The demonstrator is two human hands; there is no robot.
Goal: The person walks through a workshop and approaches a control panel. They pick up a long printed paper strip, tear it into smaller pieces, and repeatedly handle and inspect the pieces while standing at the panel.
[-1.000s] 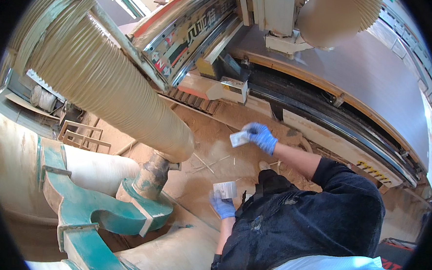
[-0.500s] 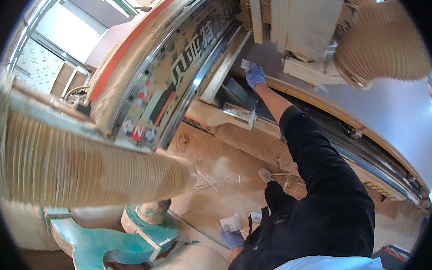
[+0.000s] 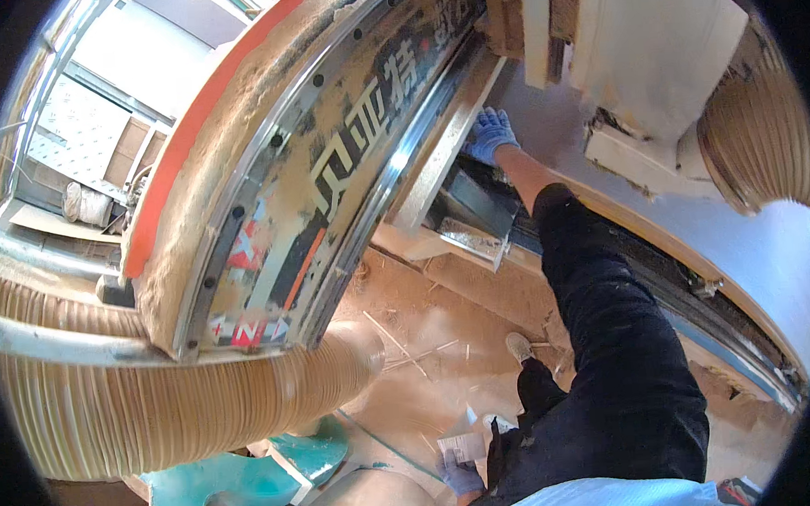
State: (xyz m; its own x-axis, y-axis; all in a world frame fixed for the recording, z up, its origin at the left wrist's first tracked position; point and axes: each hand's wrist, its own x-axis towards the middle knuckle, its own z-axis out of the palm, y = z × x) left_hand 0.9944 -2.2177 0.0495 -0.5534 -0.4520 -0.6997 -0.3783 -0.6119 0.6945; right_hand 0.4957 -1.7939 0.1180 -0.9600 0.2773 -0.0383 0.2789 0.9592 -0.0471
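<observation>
In a bluish-grey glove, my right hand reaches forward, fingers stretched out flat on the edge region of a large grey panel. Beside it runs a metal rail of the machine. Whether anything lies under that palm is hidden. Low in the view, close to my dark trousers, my left hand, gloved alike, closes on white paper labels. The labels stick out above the fingers, one corner standing up.
A machine beam with an orange stripe and thick sawdust crosses from lower left to top. Ribbed hoses hang at left and right. Turquoise metal ducting lies lower left. Scraps and wood strips litter the dusty floor.
The small white label that showed in my right fingers is out of sight, and that hand has flattened on the panel. My left hand keeps its labels. The whole view has shifted.
</observation>
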